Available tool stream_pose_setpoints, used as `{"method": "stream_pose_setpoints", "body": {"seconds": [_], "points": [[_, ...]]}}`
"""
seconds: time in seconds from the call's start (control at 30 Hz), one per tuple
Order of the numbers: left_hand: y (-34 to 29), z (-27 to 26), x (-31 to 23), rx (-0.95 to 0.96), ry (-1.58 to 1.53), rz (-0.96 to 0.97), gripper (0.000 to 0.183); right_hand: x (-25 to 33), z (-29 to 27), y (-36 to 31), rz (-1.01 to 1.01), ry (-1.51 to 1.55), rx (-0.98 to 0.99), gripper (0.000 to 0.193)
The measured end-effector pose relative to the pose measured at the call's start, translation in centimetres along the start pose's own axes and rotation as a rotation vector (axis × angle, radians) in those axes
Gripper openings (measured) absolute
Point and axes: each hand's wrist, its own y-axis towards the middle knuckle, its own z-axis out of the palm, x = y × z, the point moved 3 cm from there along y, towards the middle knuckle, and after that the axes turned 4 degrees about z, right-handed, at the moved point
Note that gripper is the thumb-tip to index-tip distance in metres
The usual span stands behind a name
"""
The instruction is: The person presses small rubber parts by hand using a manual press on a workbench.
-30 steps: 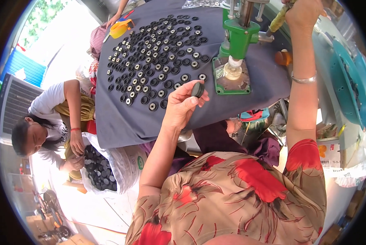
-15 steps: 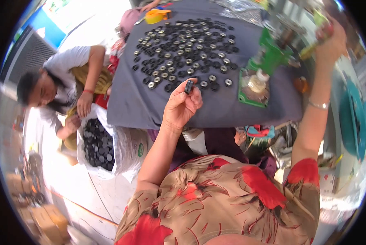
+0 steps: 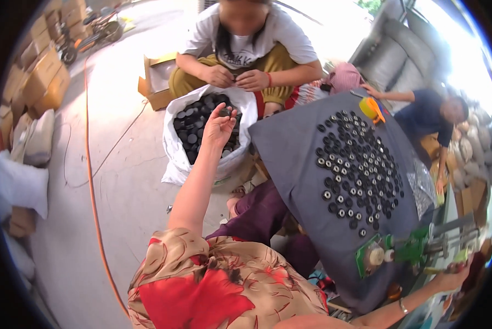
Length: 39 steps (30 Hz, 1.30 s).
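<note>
Small black round disc is pinched by left hand above white sack of black discs; green metal press's yellowish lever is clasped by right hand.

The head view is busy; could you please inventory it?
Plastic sack: one, white, on floor
Flat round discs: many, black, in sack
Round parts: many, black, some silver-centred, on table
Cloth-covered table: one, grey, right
Metal lever press: one, green, on table
Round object: one, yellow, on table
Thin hose: one, orange, floor
Cardboard boxes: several, brown, upper left
Co-workers: two, white and dark tops, behind sack, table
Left hand: one, bare, over sack
Right hand: one, bare, at press
</note>
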Motion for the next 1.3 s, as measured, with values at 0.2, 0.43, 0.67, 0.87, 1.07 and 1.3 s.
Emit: {"method": "stream_pose_setpoints", "body": {"seconds": [0.2,0.43,0.67,0.87,1.07,1.3], "points": [[2.2,-2.3,-1.9,-0.166,-0.336,0.114,0.049,-1.0,0.9,1.0,-0.223,-0.094,-0.094,0.032],[4.8,-3.3,-1.6,-0.373,-0.287,0.145,0.065,-1.0,1.1,0.9,0.136,0.233,-0.108,0.03],[5.1,-4.3,-1.9,-0.453,-0.312,0.145,0.081,0.2,1.5,1.0,0.523,0.58,-0.107,0.031],[5.5,-4.5,-1.2,-0.528,-0.191,0.056,0.082,-1.2,1.4,0.8,0.504,0.565,-0.159,0.031],[5.7,-5.5,-1.9,-0.691,-0.053,0.036,0.068,-2.1,1.8,0.9,0.318,0.465,-0.104,0.028],[3.3,-1.4,-1.9,-0.65,0.155,0.132,0.054,-2.1,1.3,1.0,0.424,0.545,-0.093,0.028]]}}
